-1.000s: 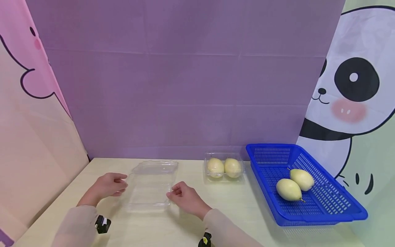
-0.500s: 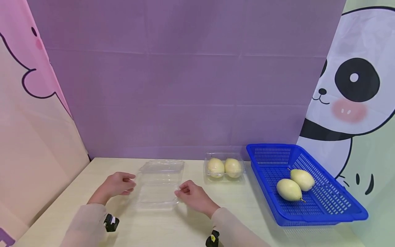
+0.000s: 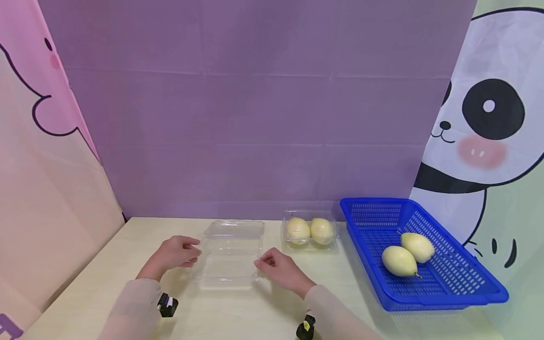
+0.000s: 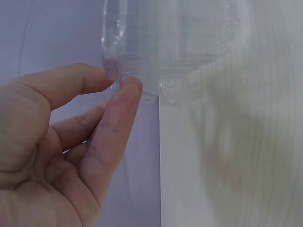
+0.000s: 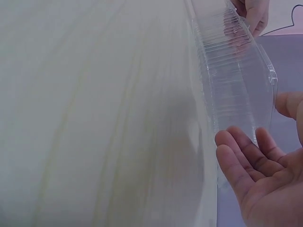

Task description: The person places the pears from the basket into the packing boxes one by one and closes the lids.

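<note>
An open clear plastic clamshell box (image 3: 231,265) lies between both hands on the table, its lid folded back toward the wall. My left hand (image 3: 176,252) pinches the box's left edge; in the left wrist view the thumb and index finger of the left hand (image 4: 71,142) meet at the rim of the plastic box (image 4: 175,38). My right hand (image 3: 282,270) holds the opposite edge. From the right wrist, the right hand (image 5: 274,179) has its thumb and fingers on either side of the ribbed box wall (image 5: 232,90). No fruit shows inside this box.
A second clear box (image 3: 311,249) with two pale yellow pears (image 3: 298,230) stands near the back edge. To the right is a blue plastic basket (image 3: 369,276) with two more pears (image 3: 399,261). A purple cloth (image 3: 263,118) hangs behind the light wooden table (image 3: 229,314).
Both hands and the clear box between them have slid steadily to the right across the table. The filled box, basket and pears stay where they were.
</note>
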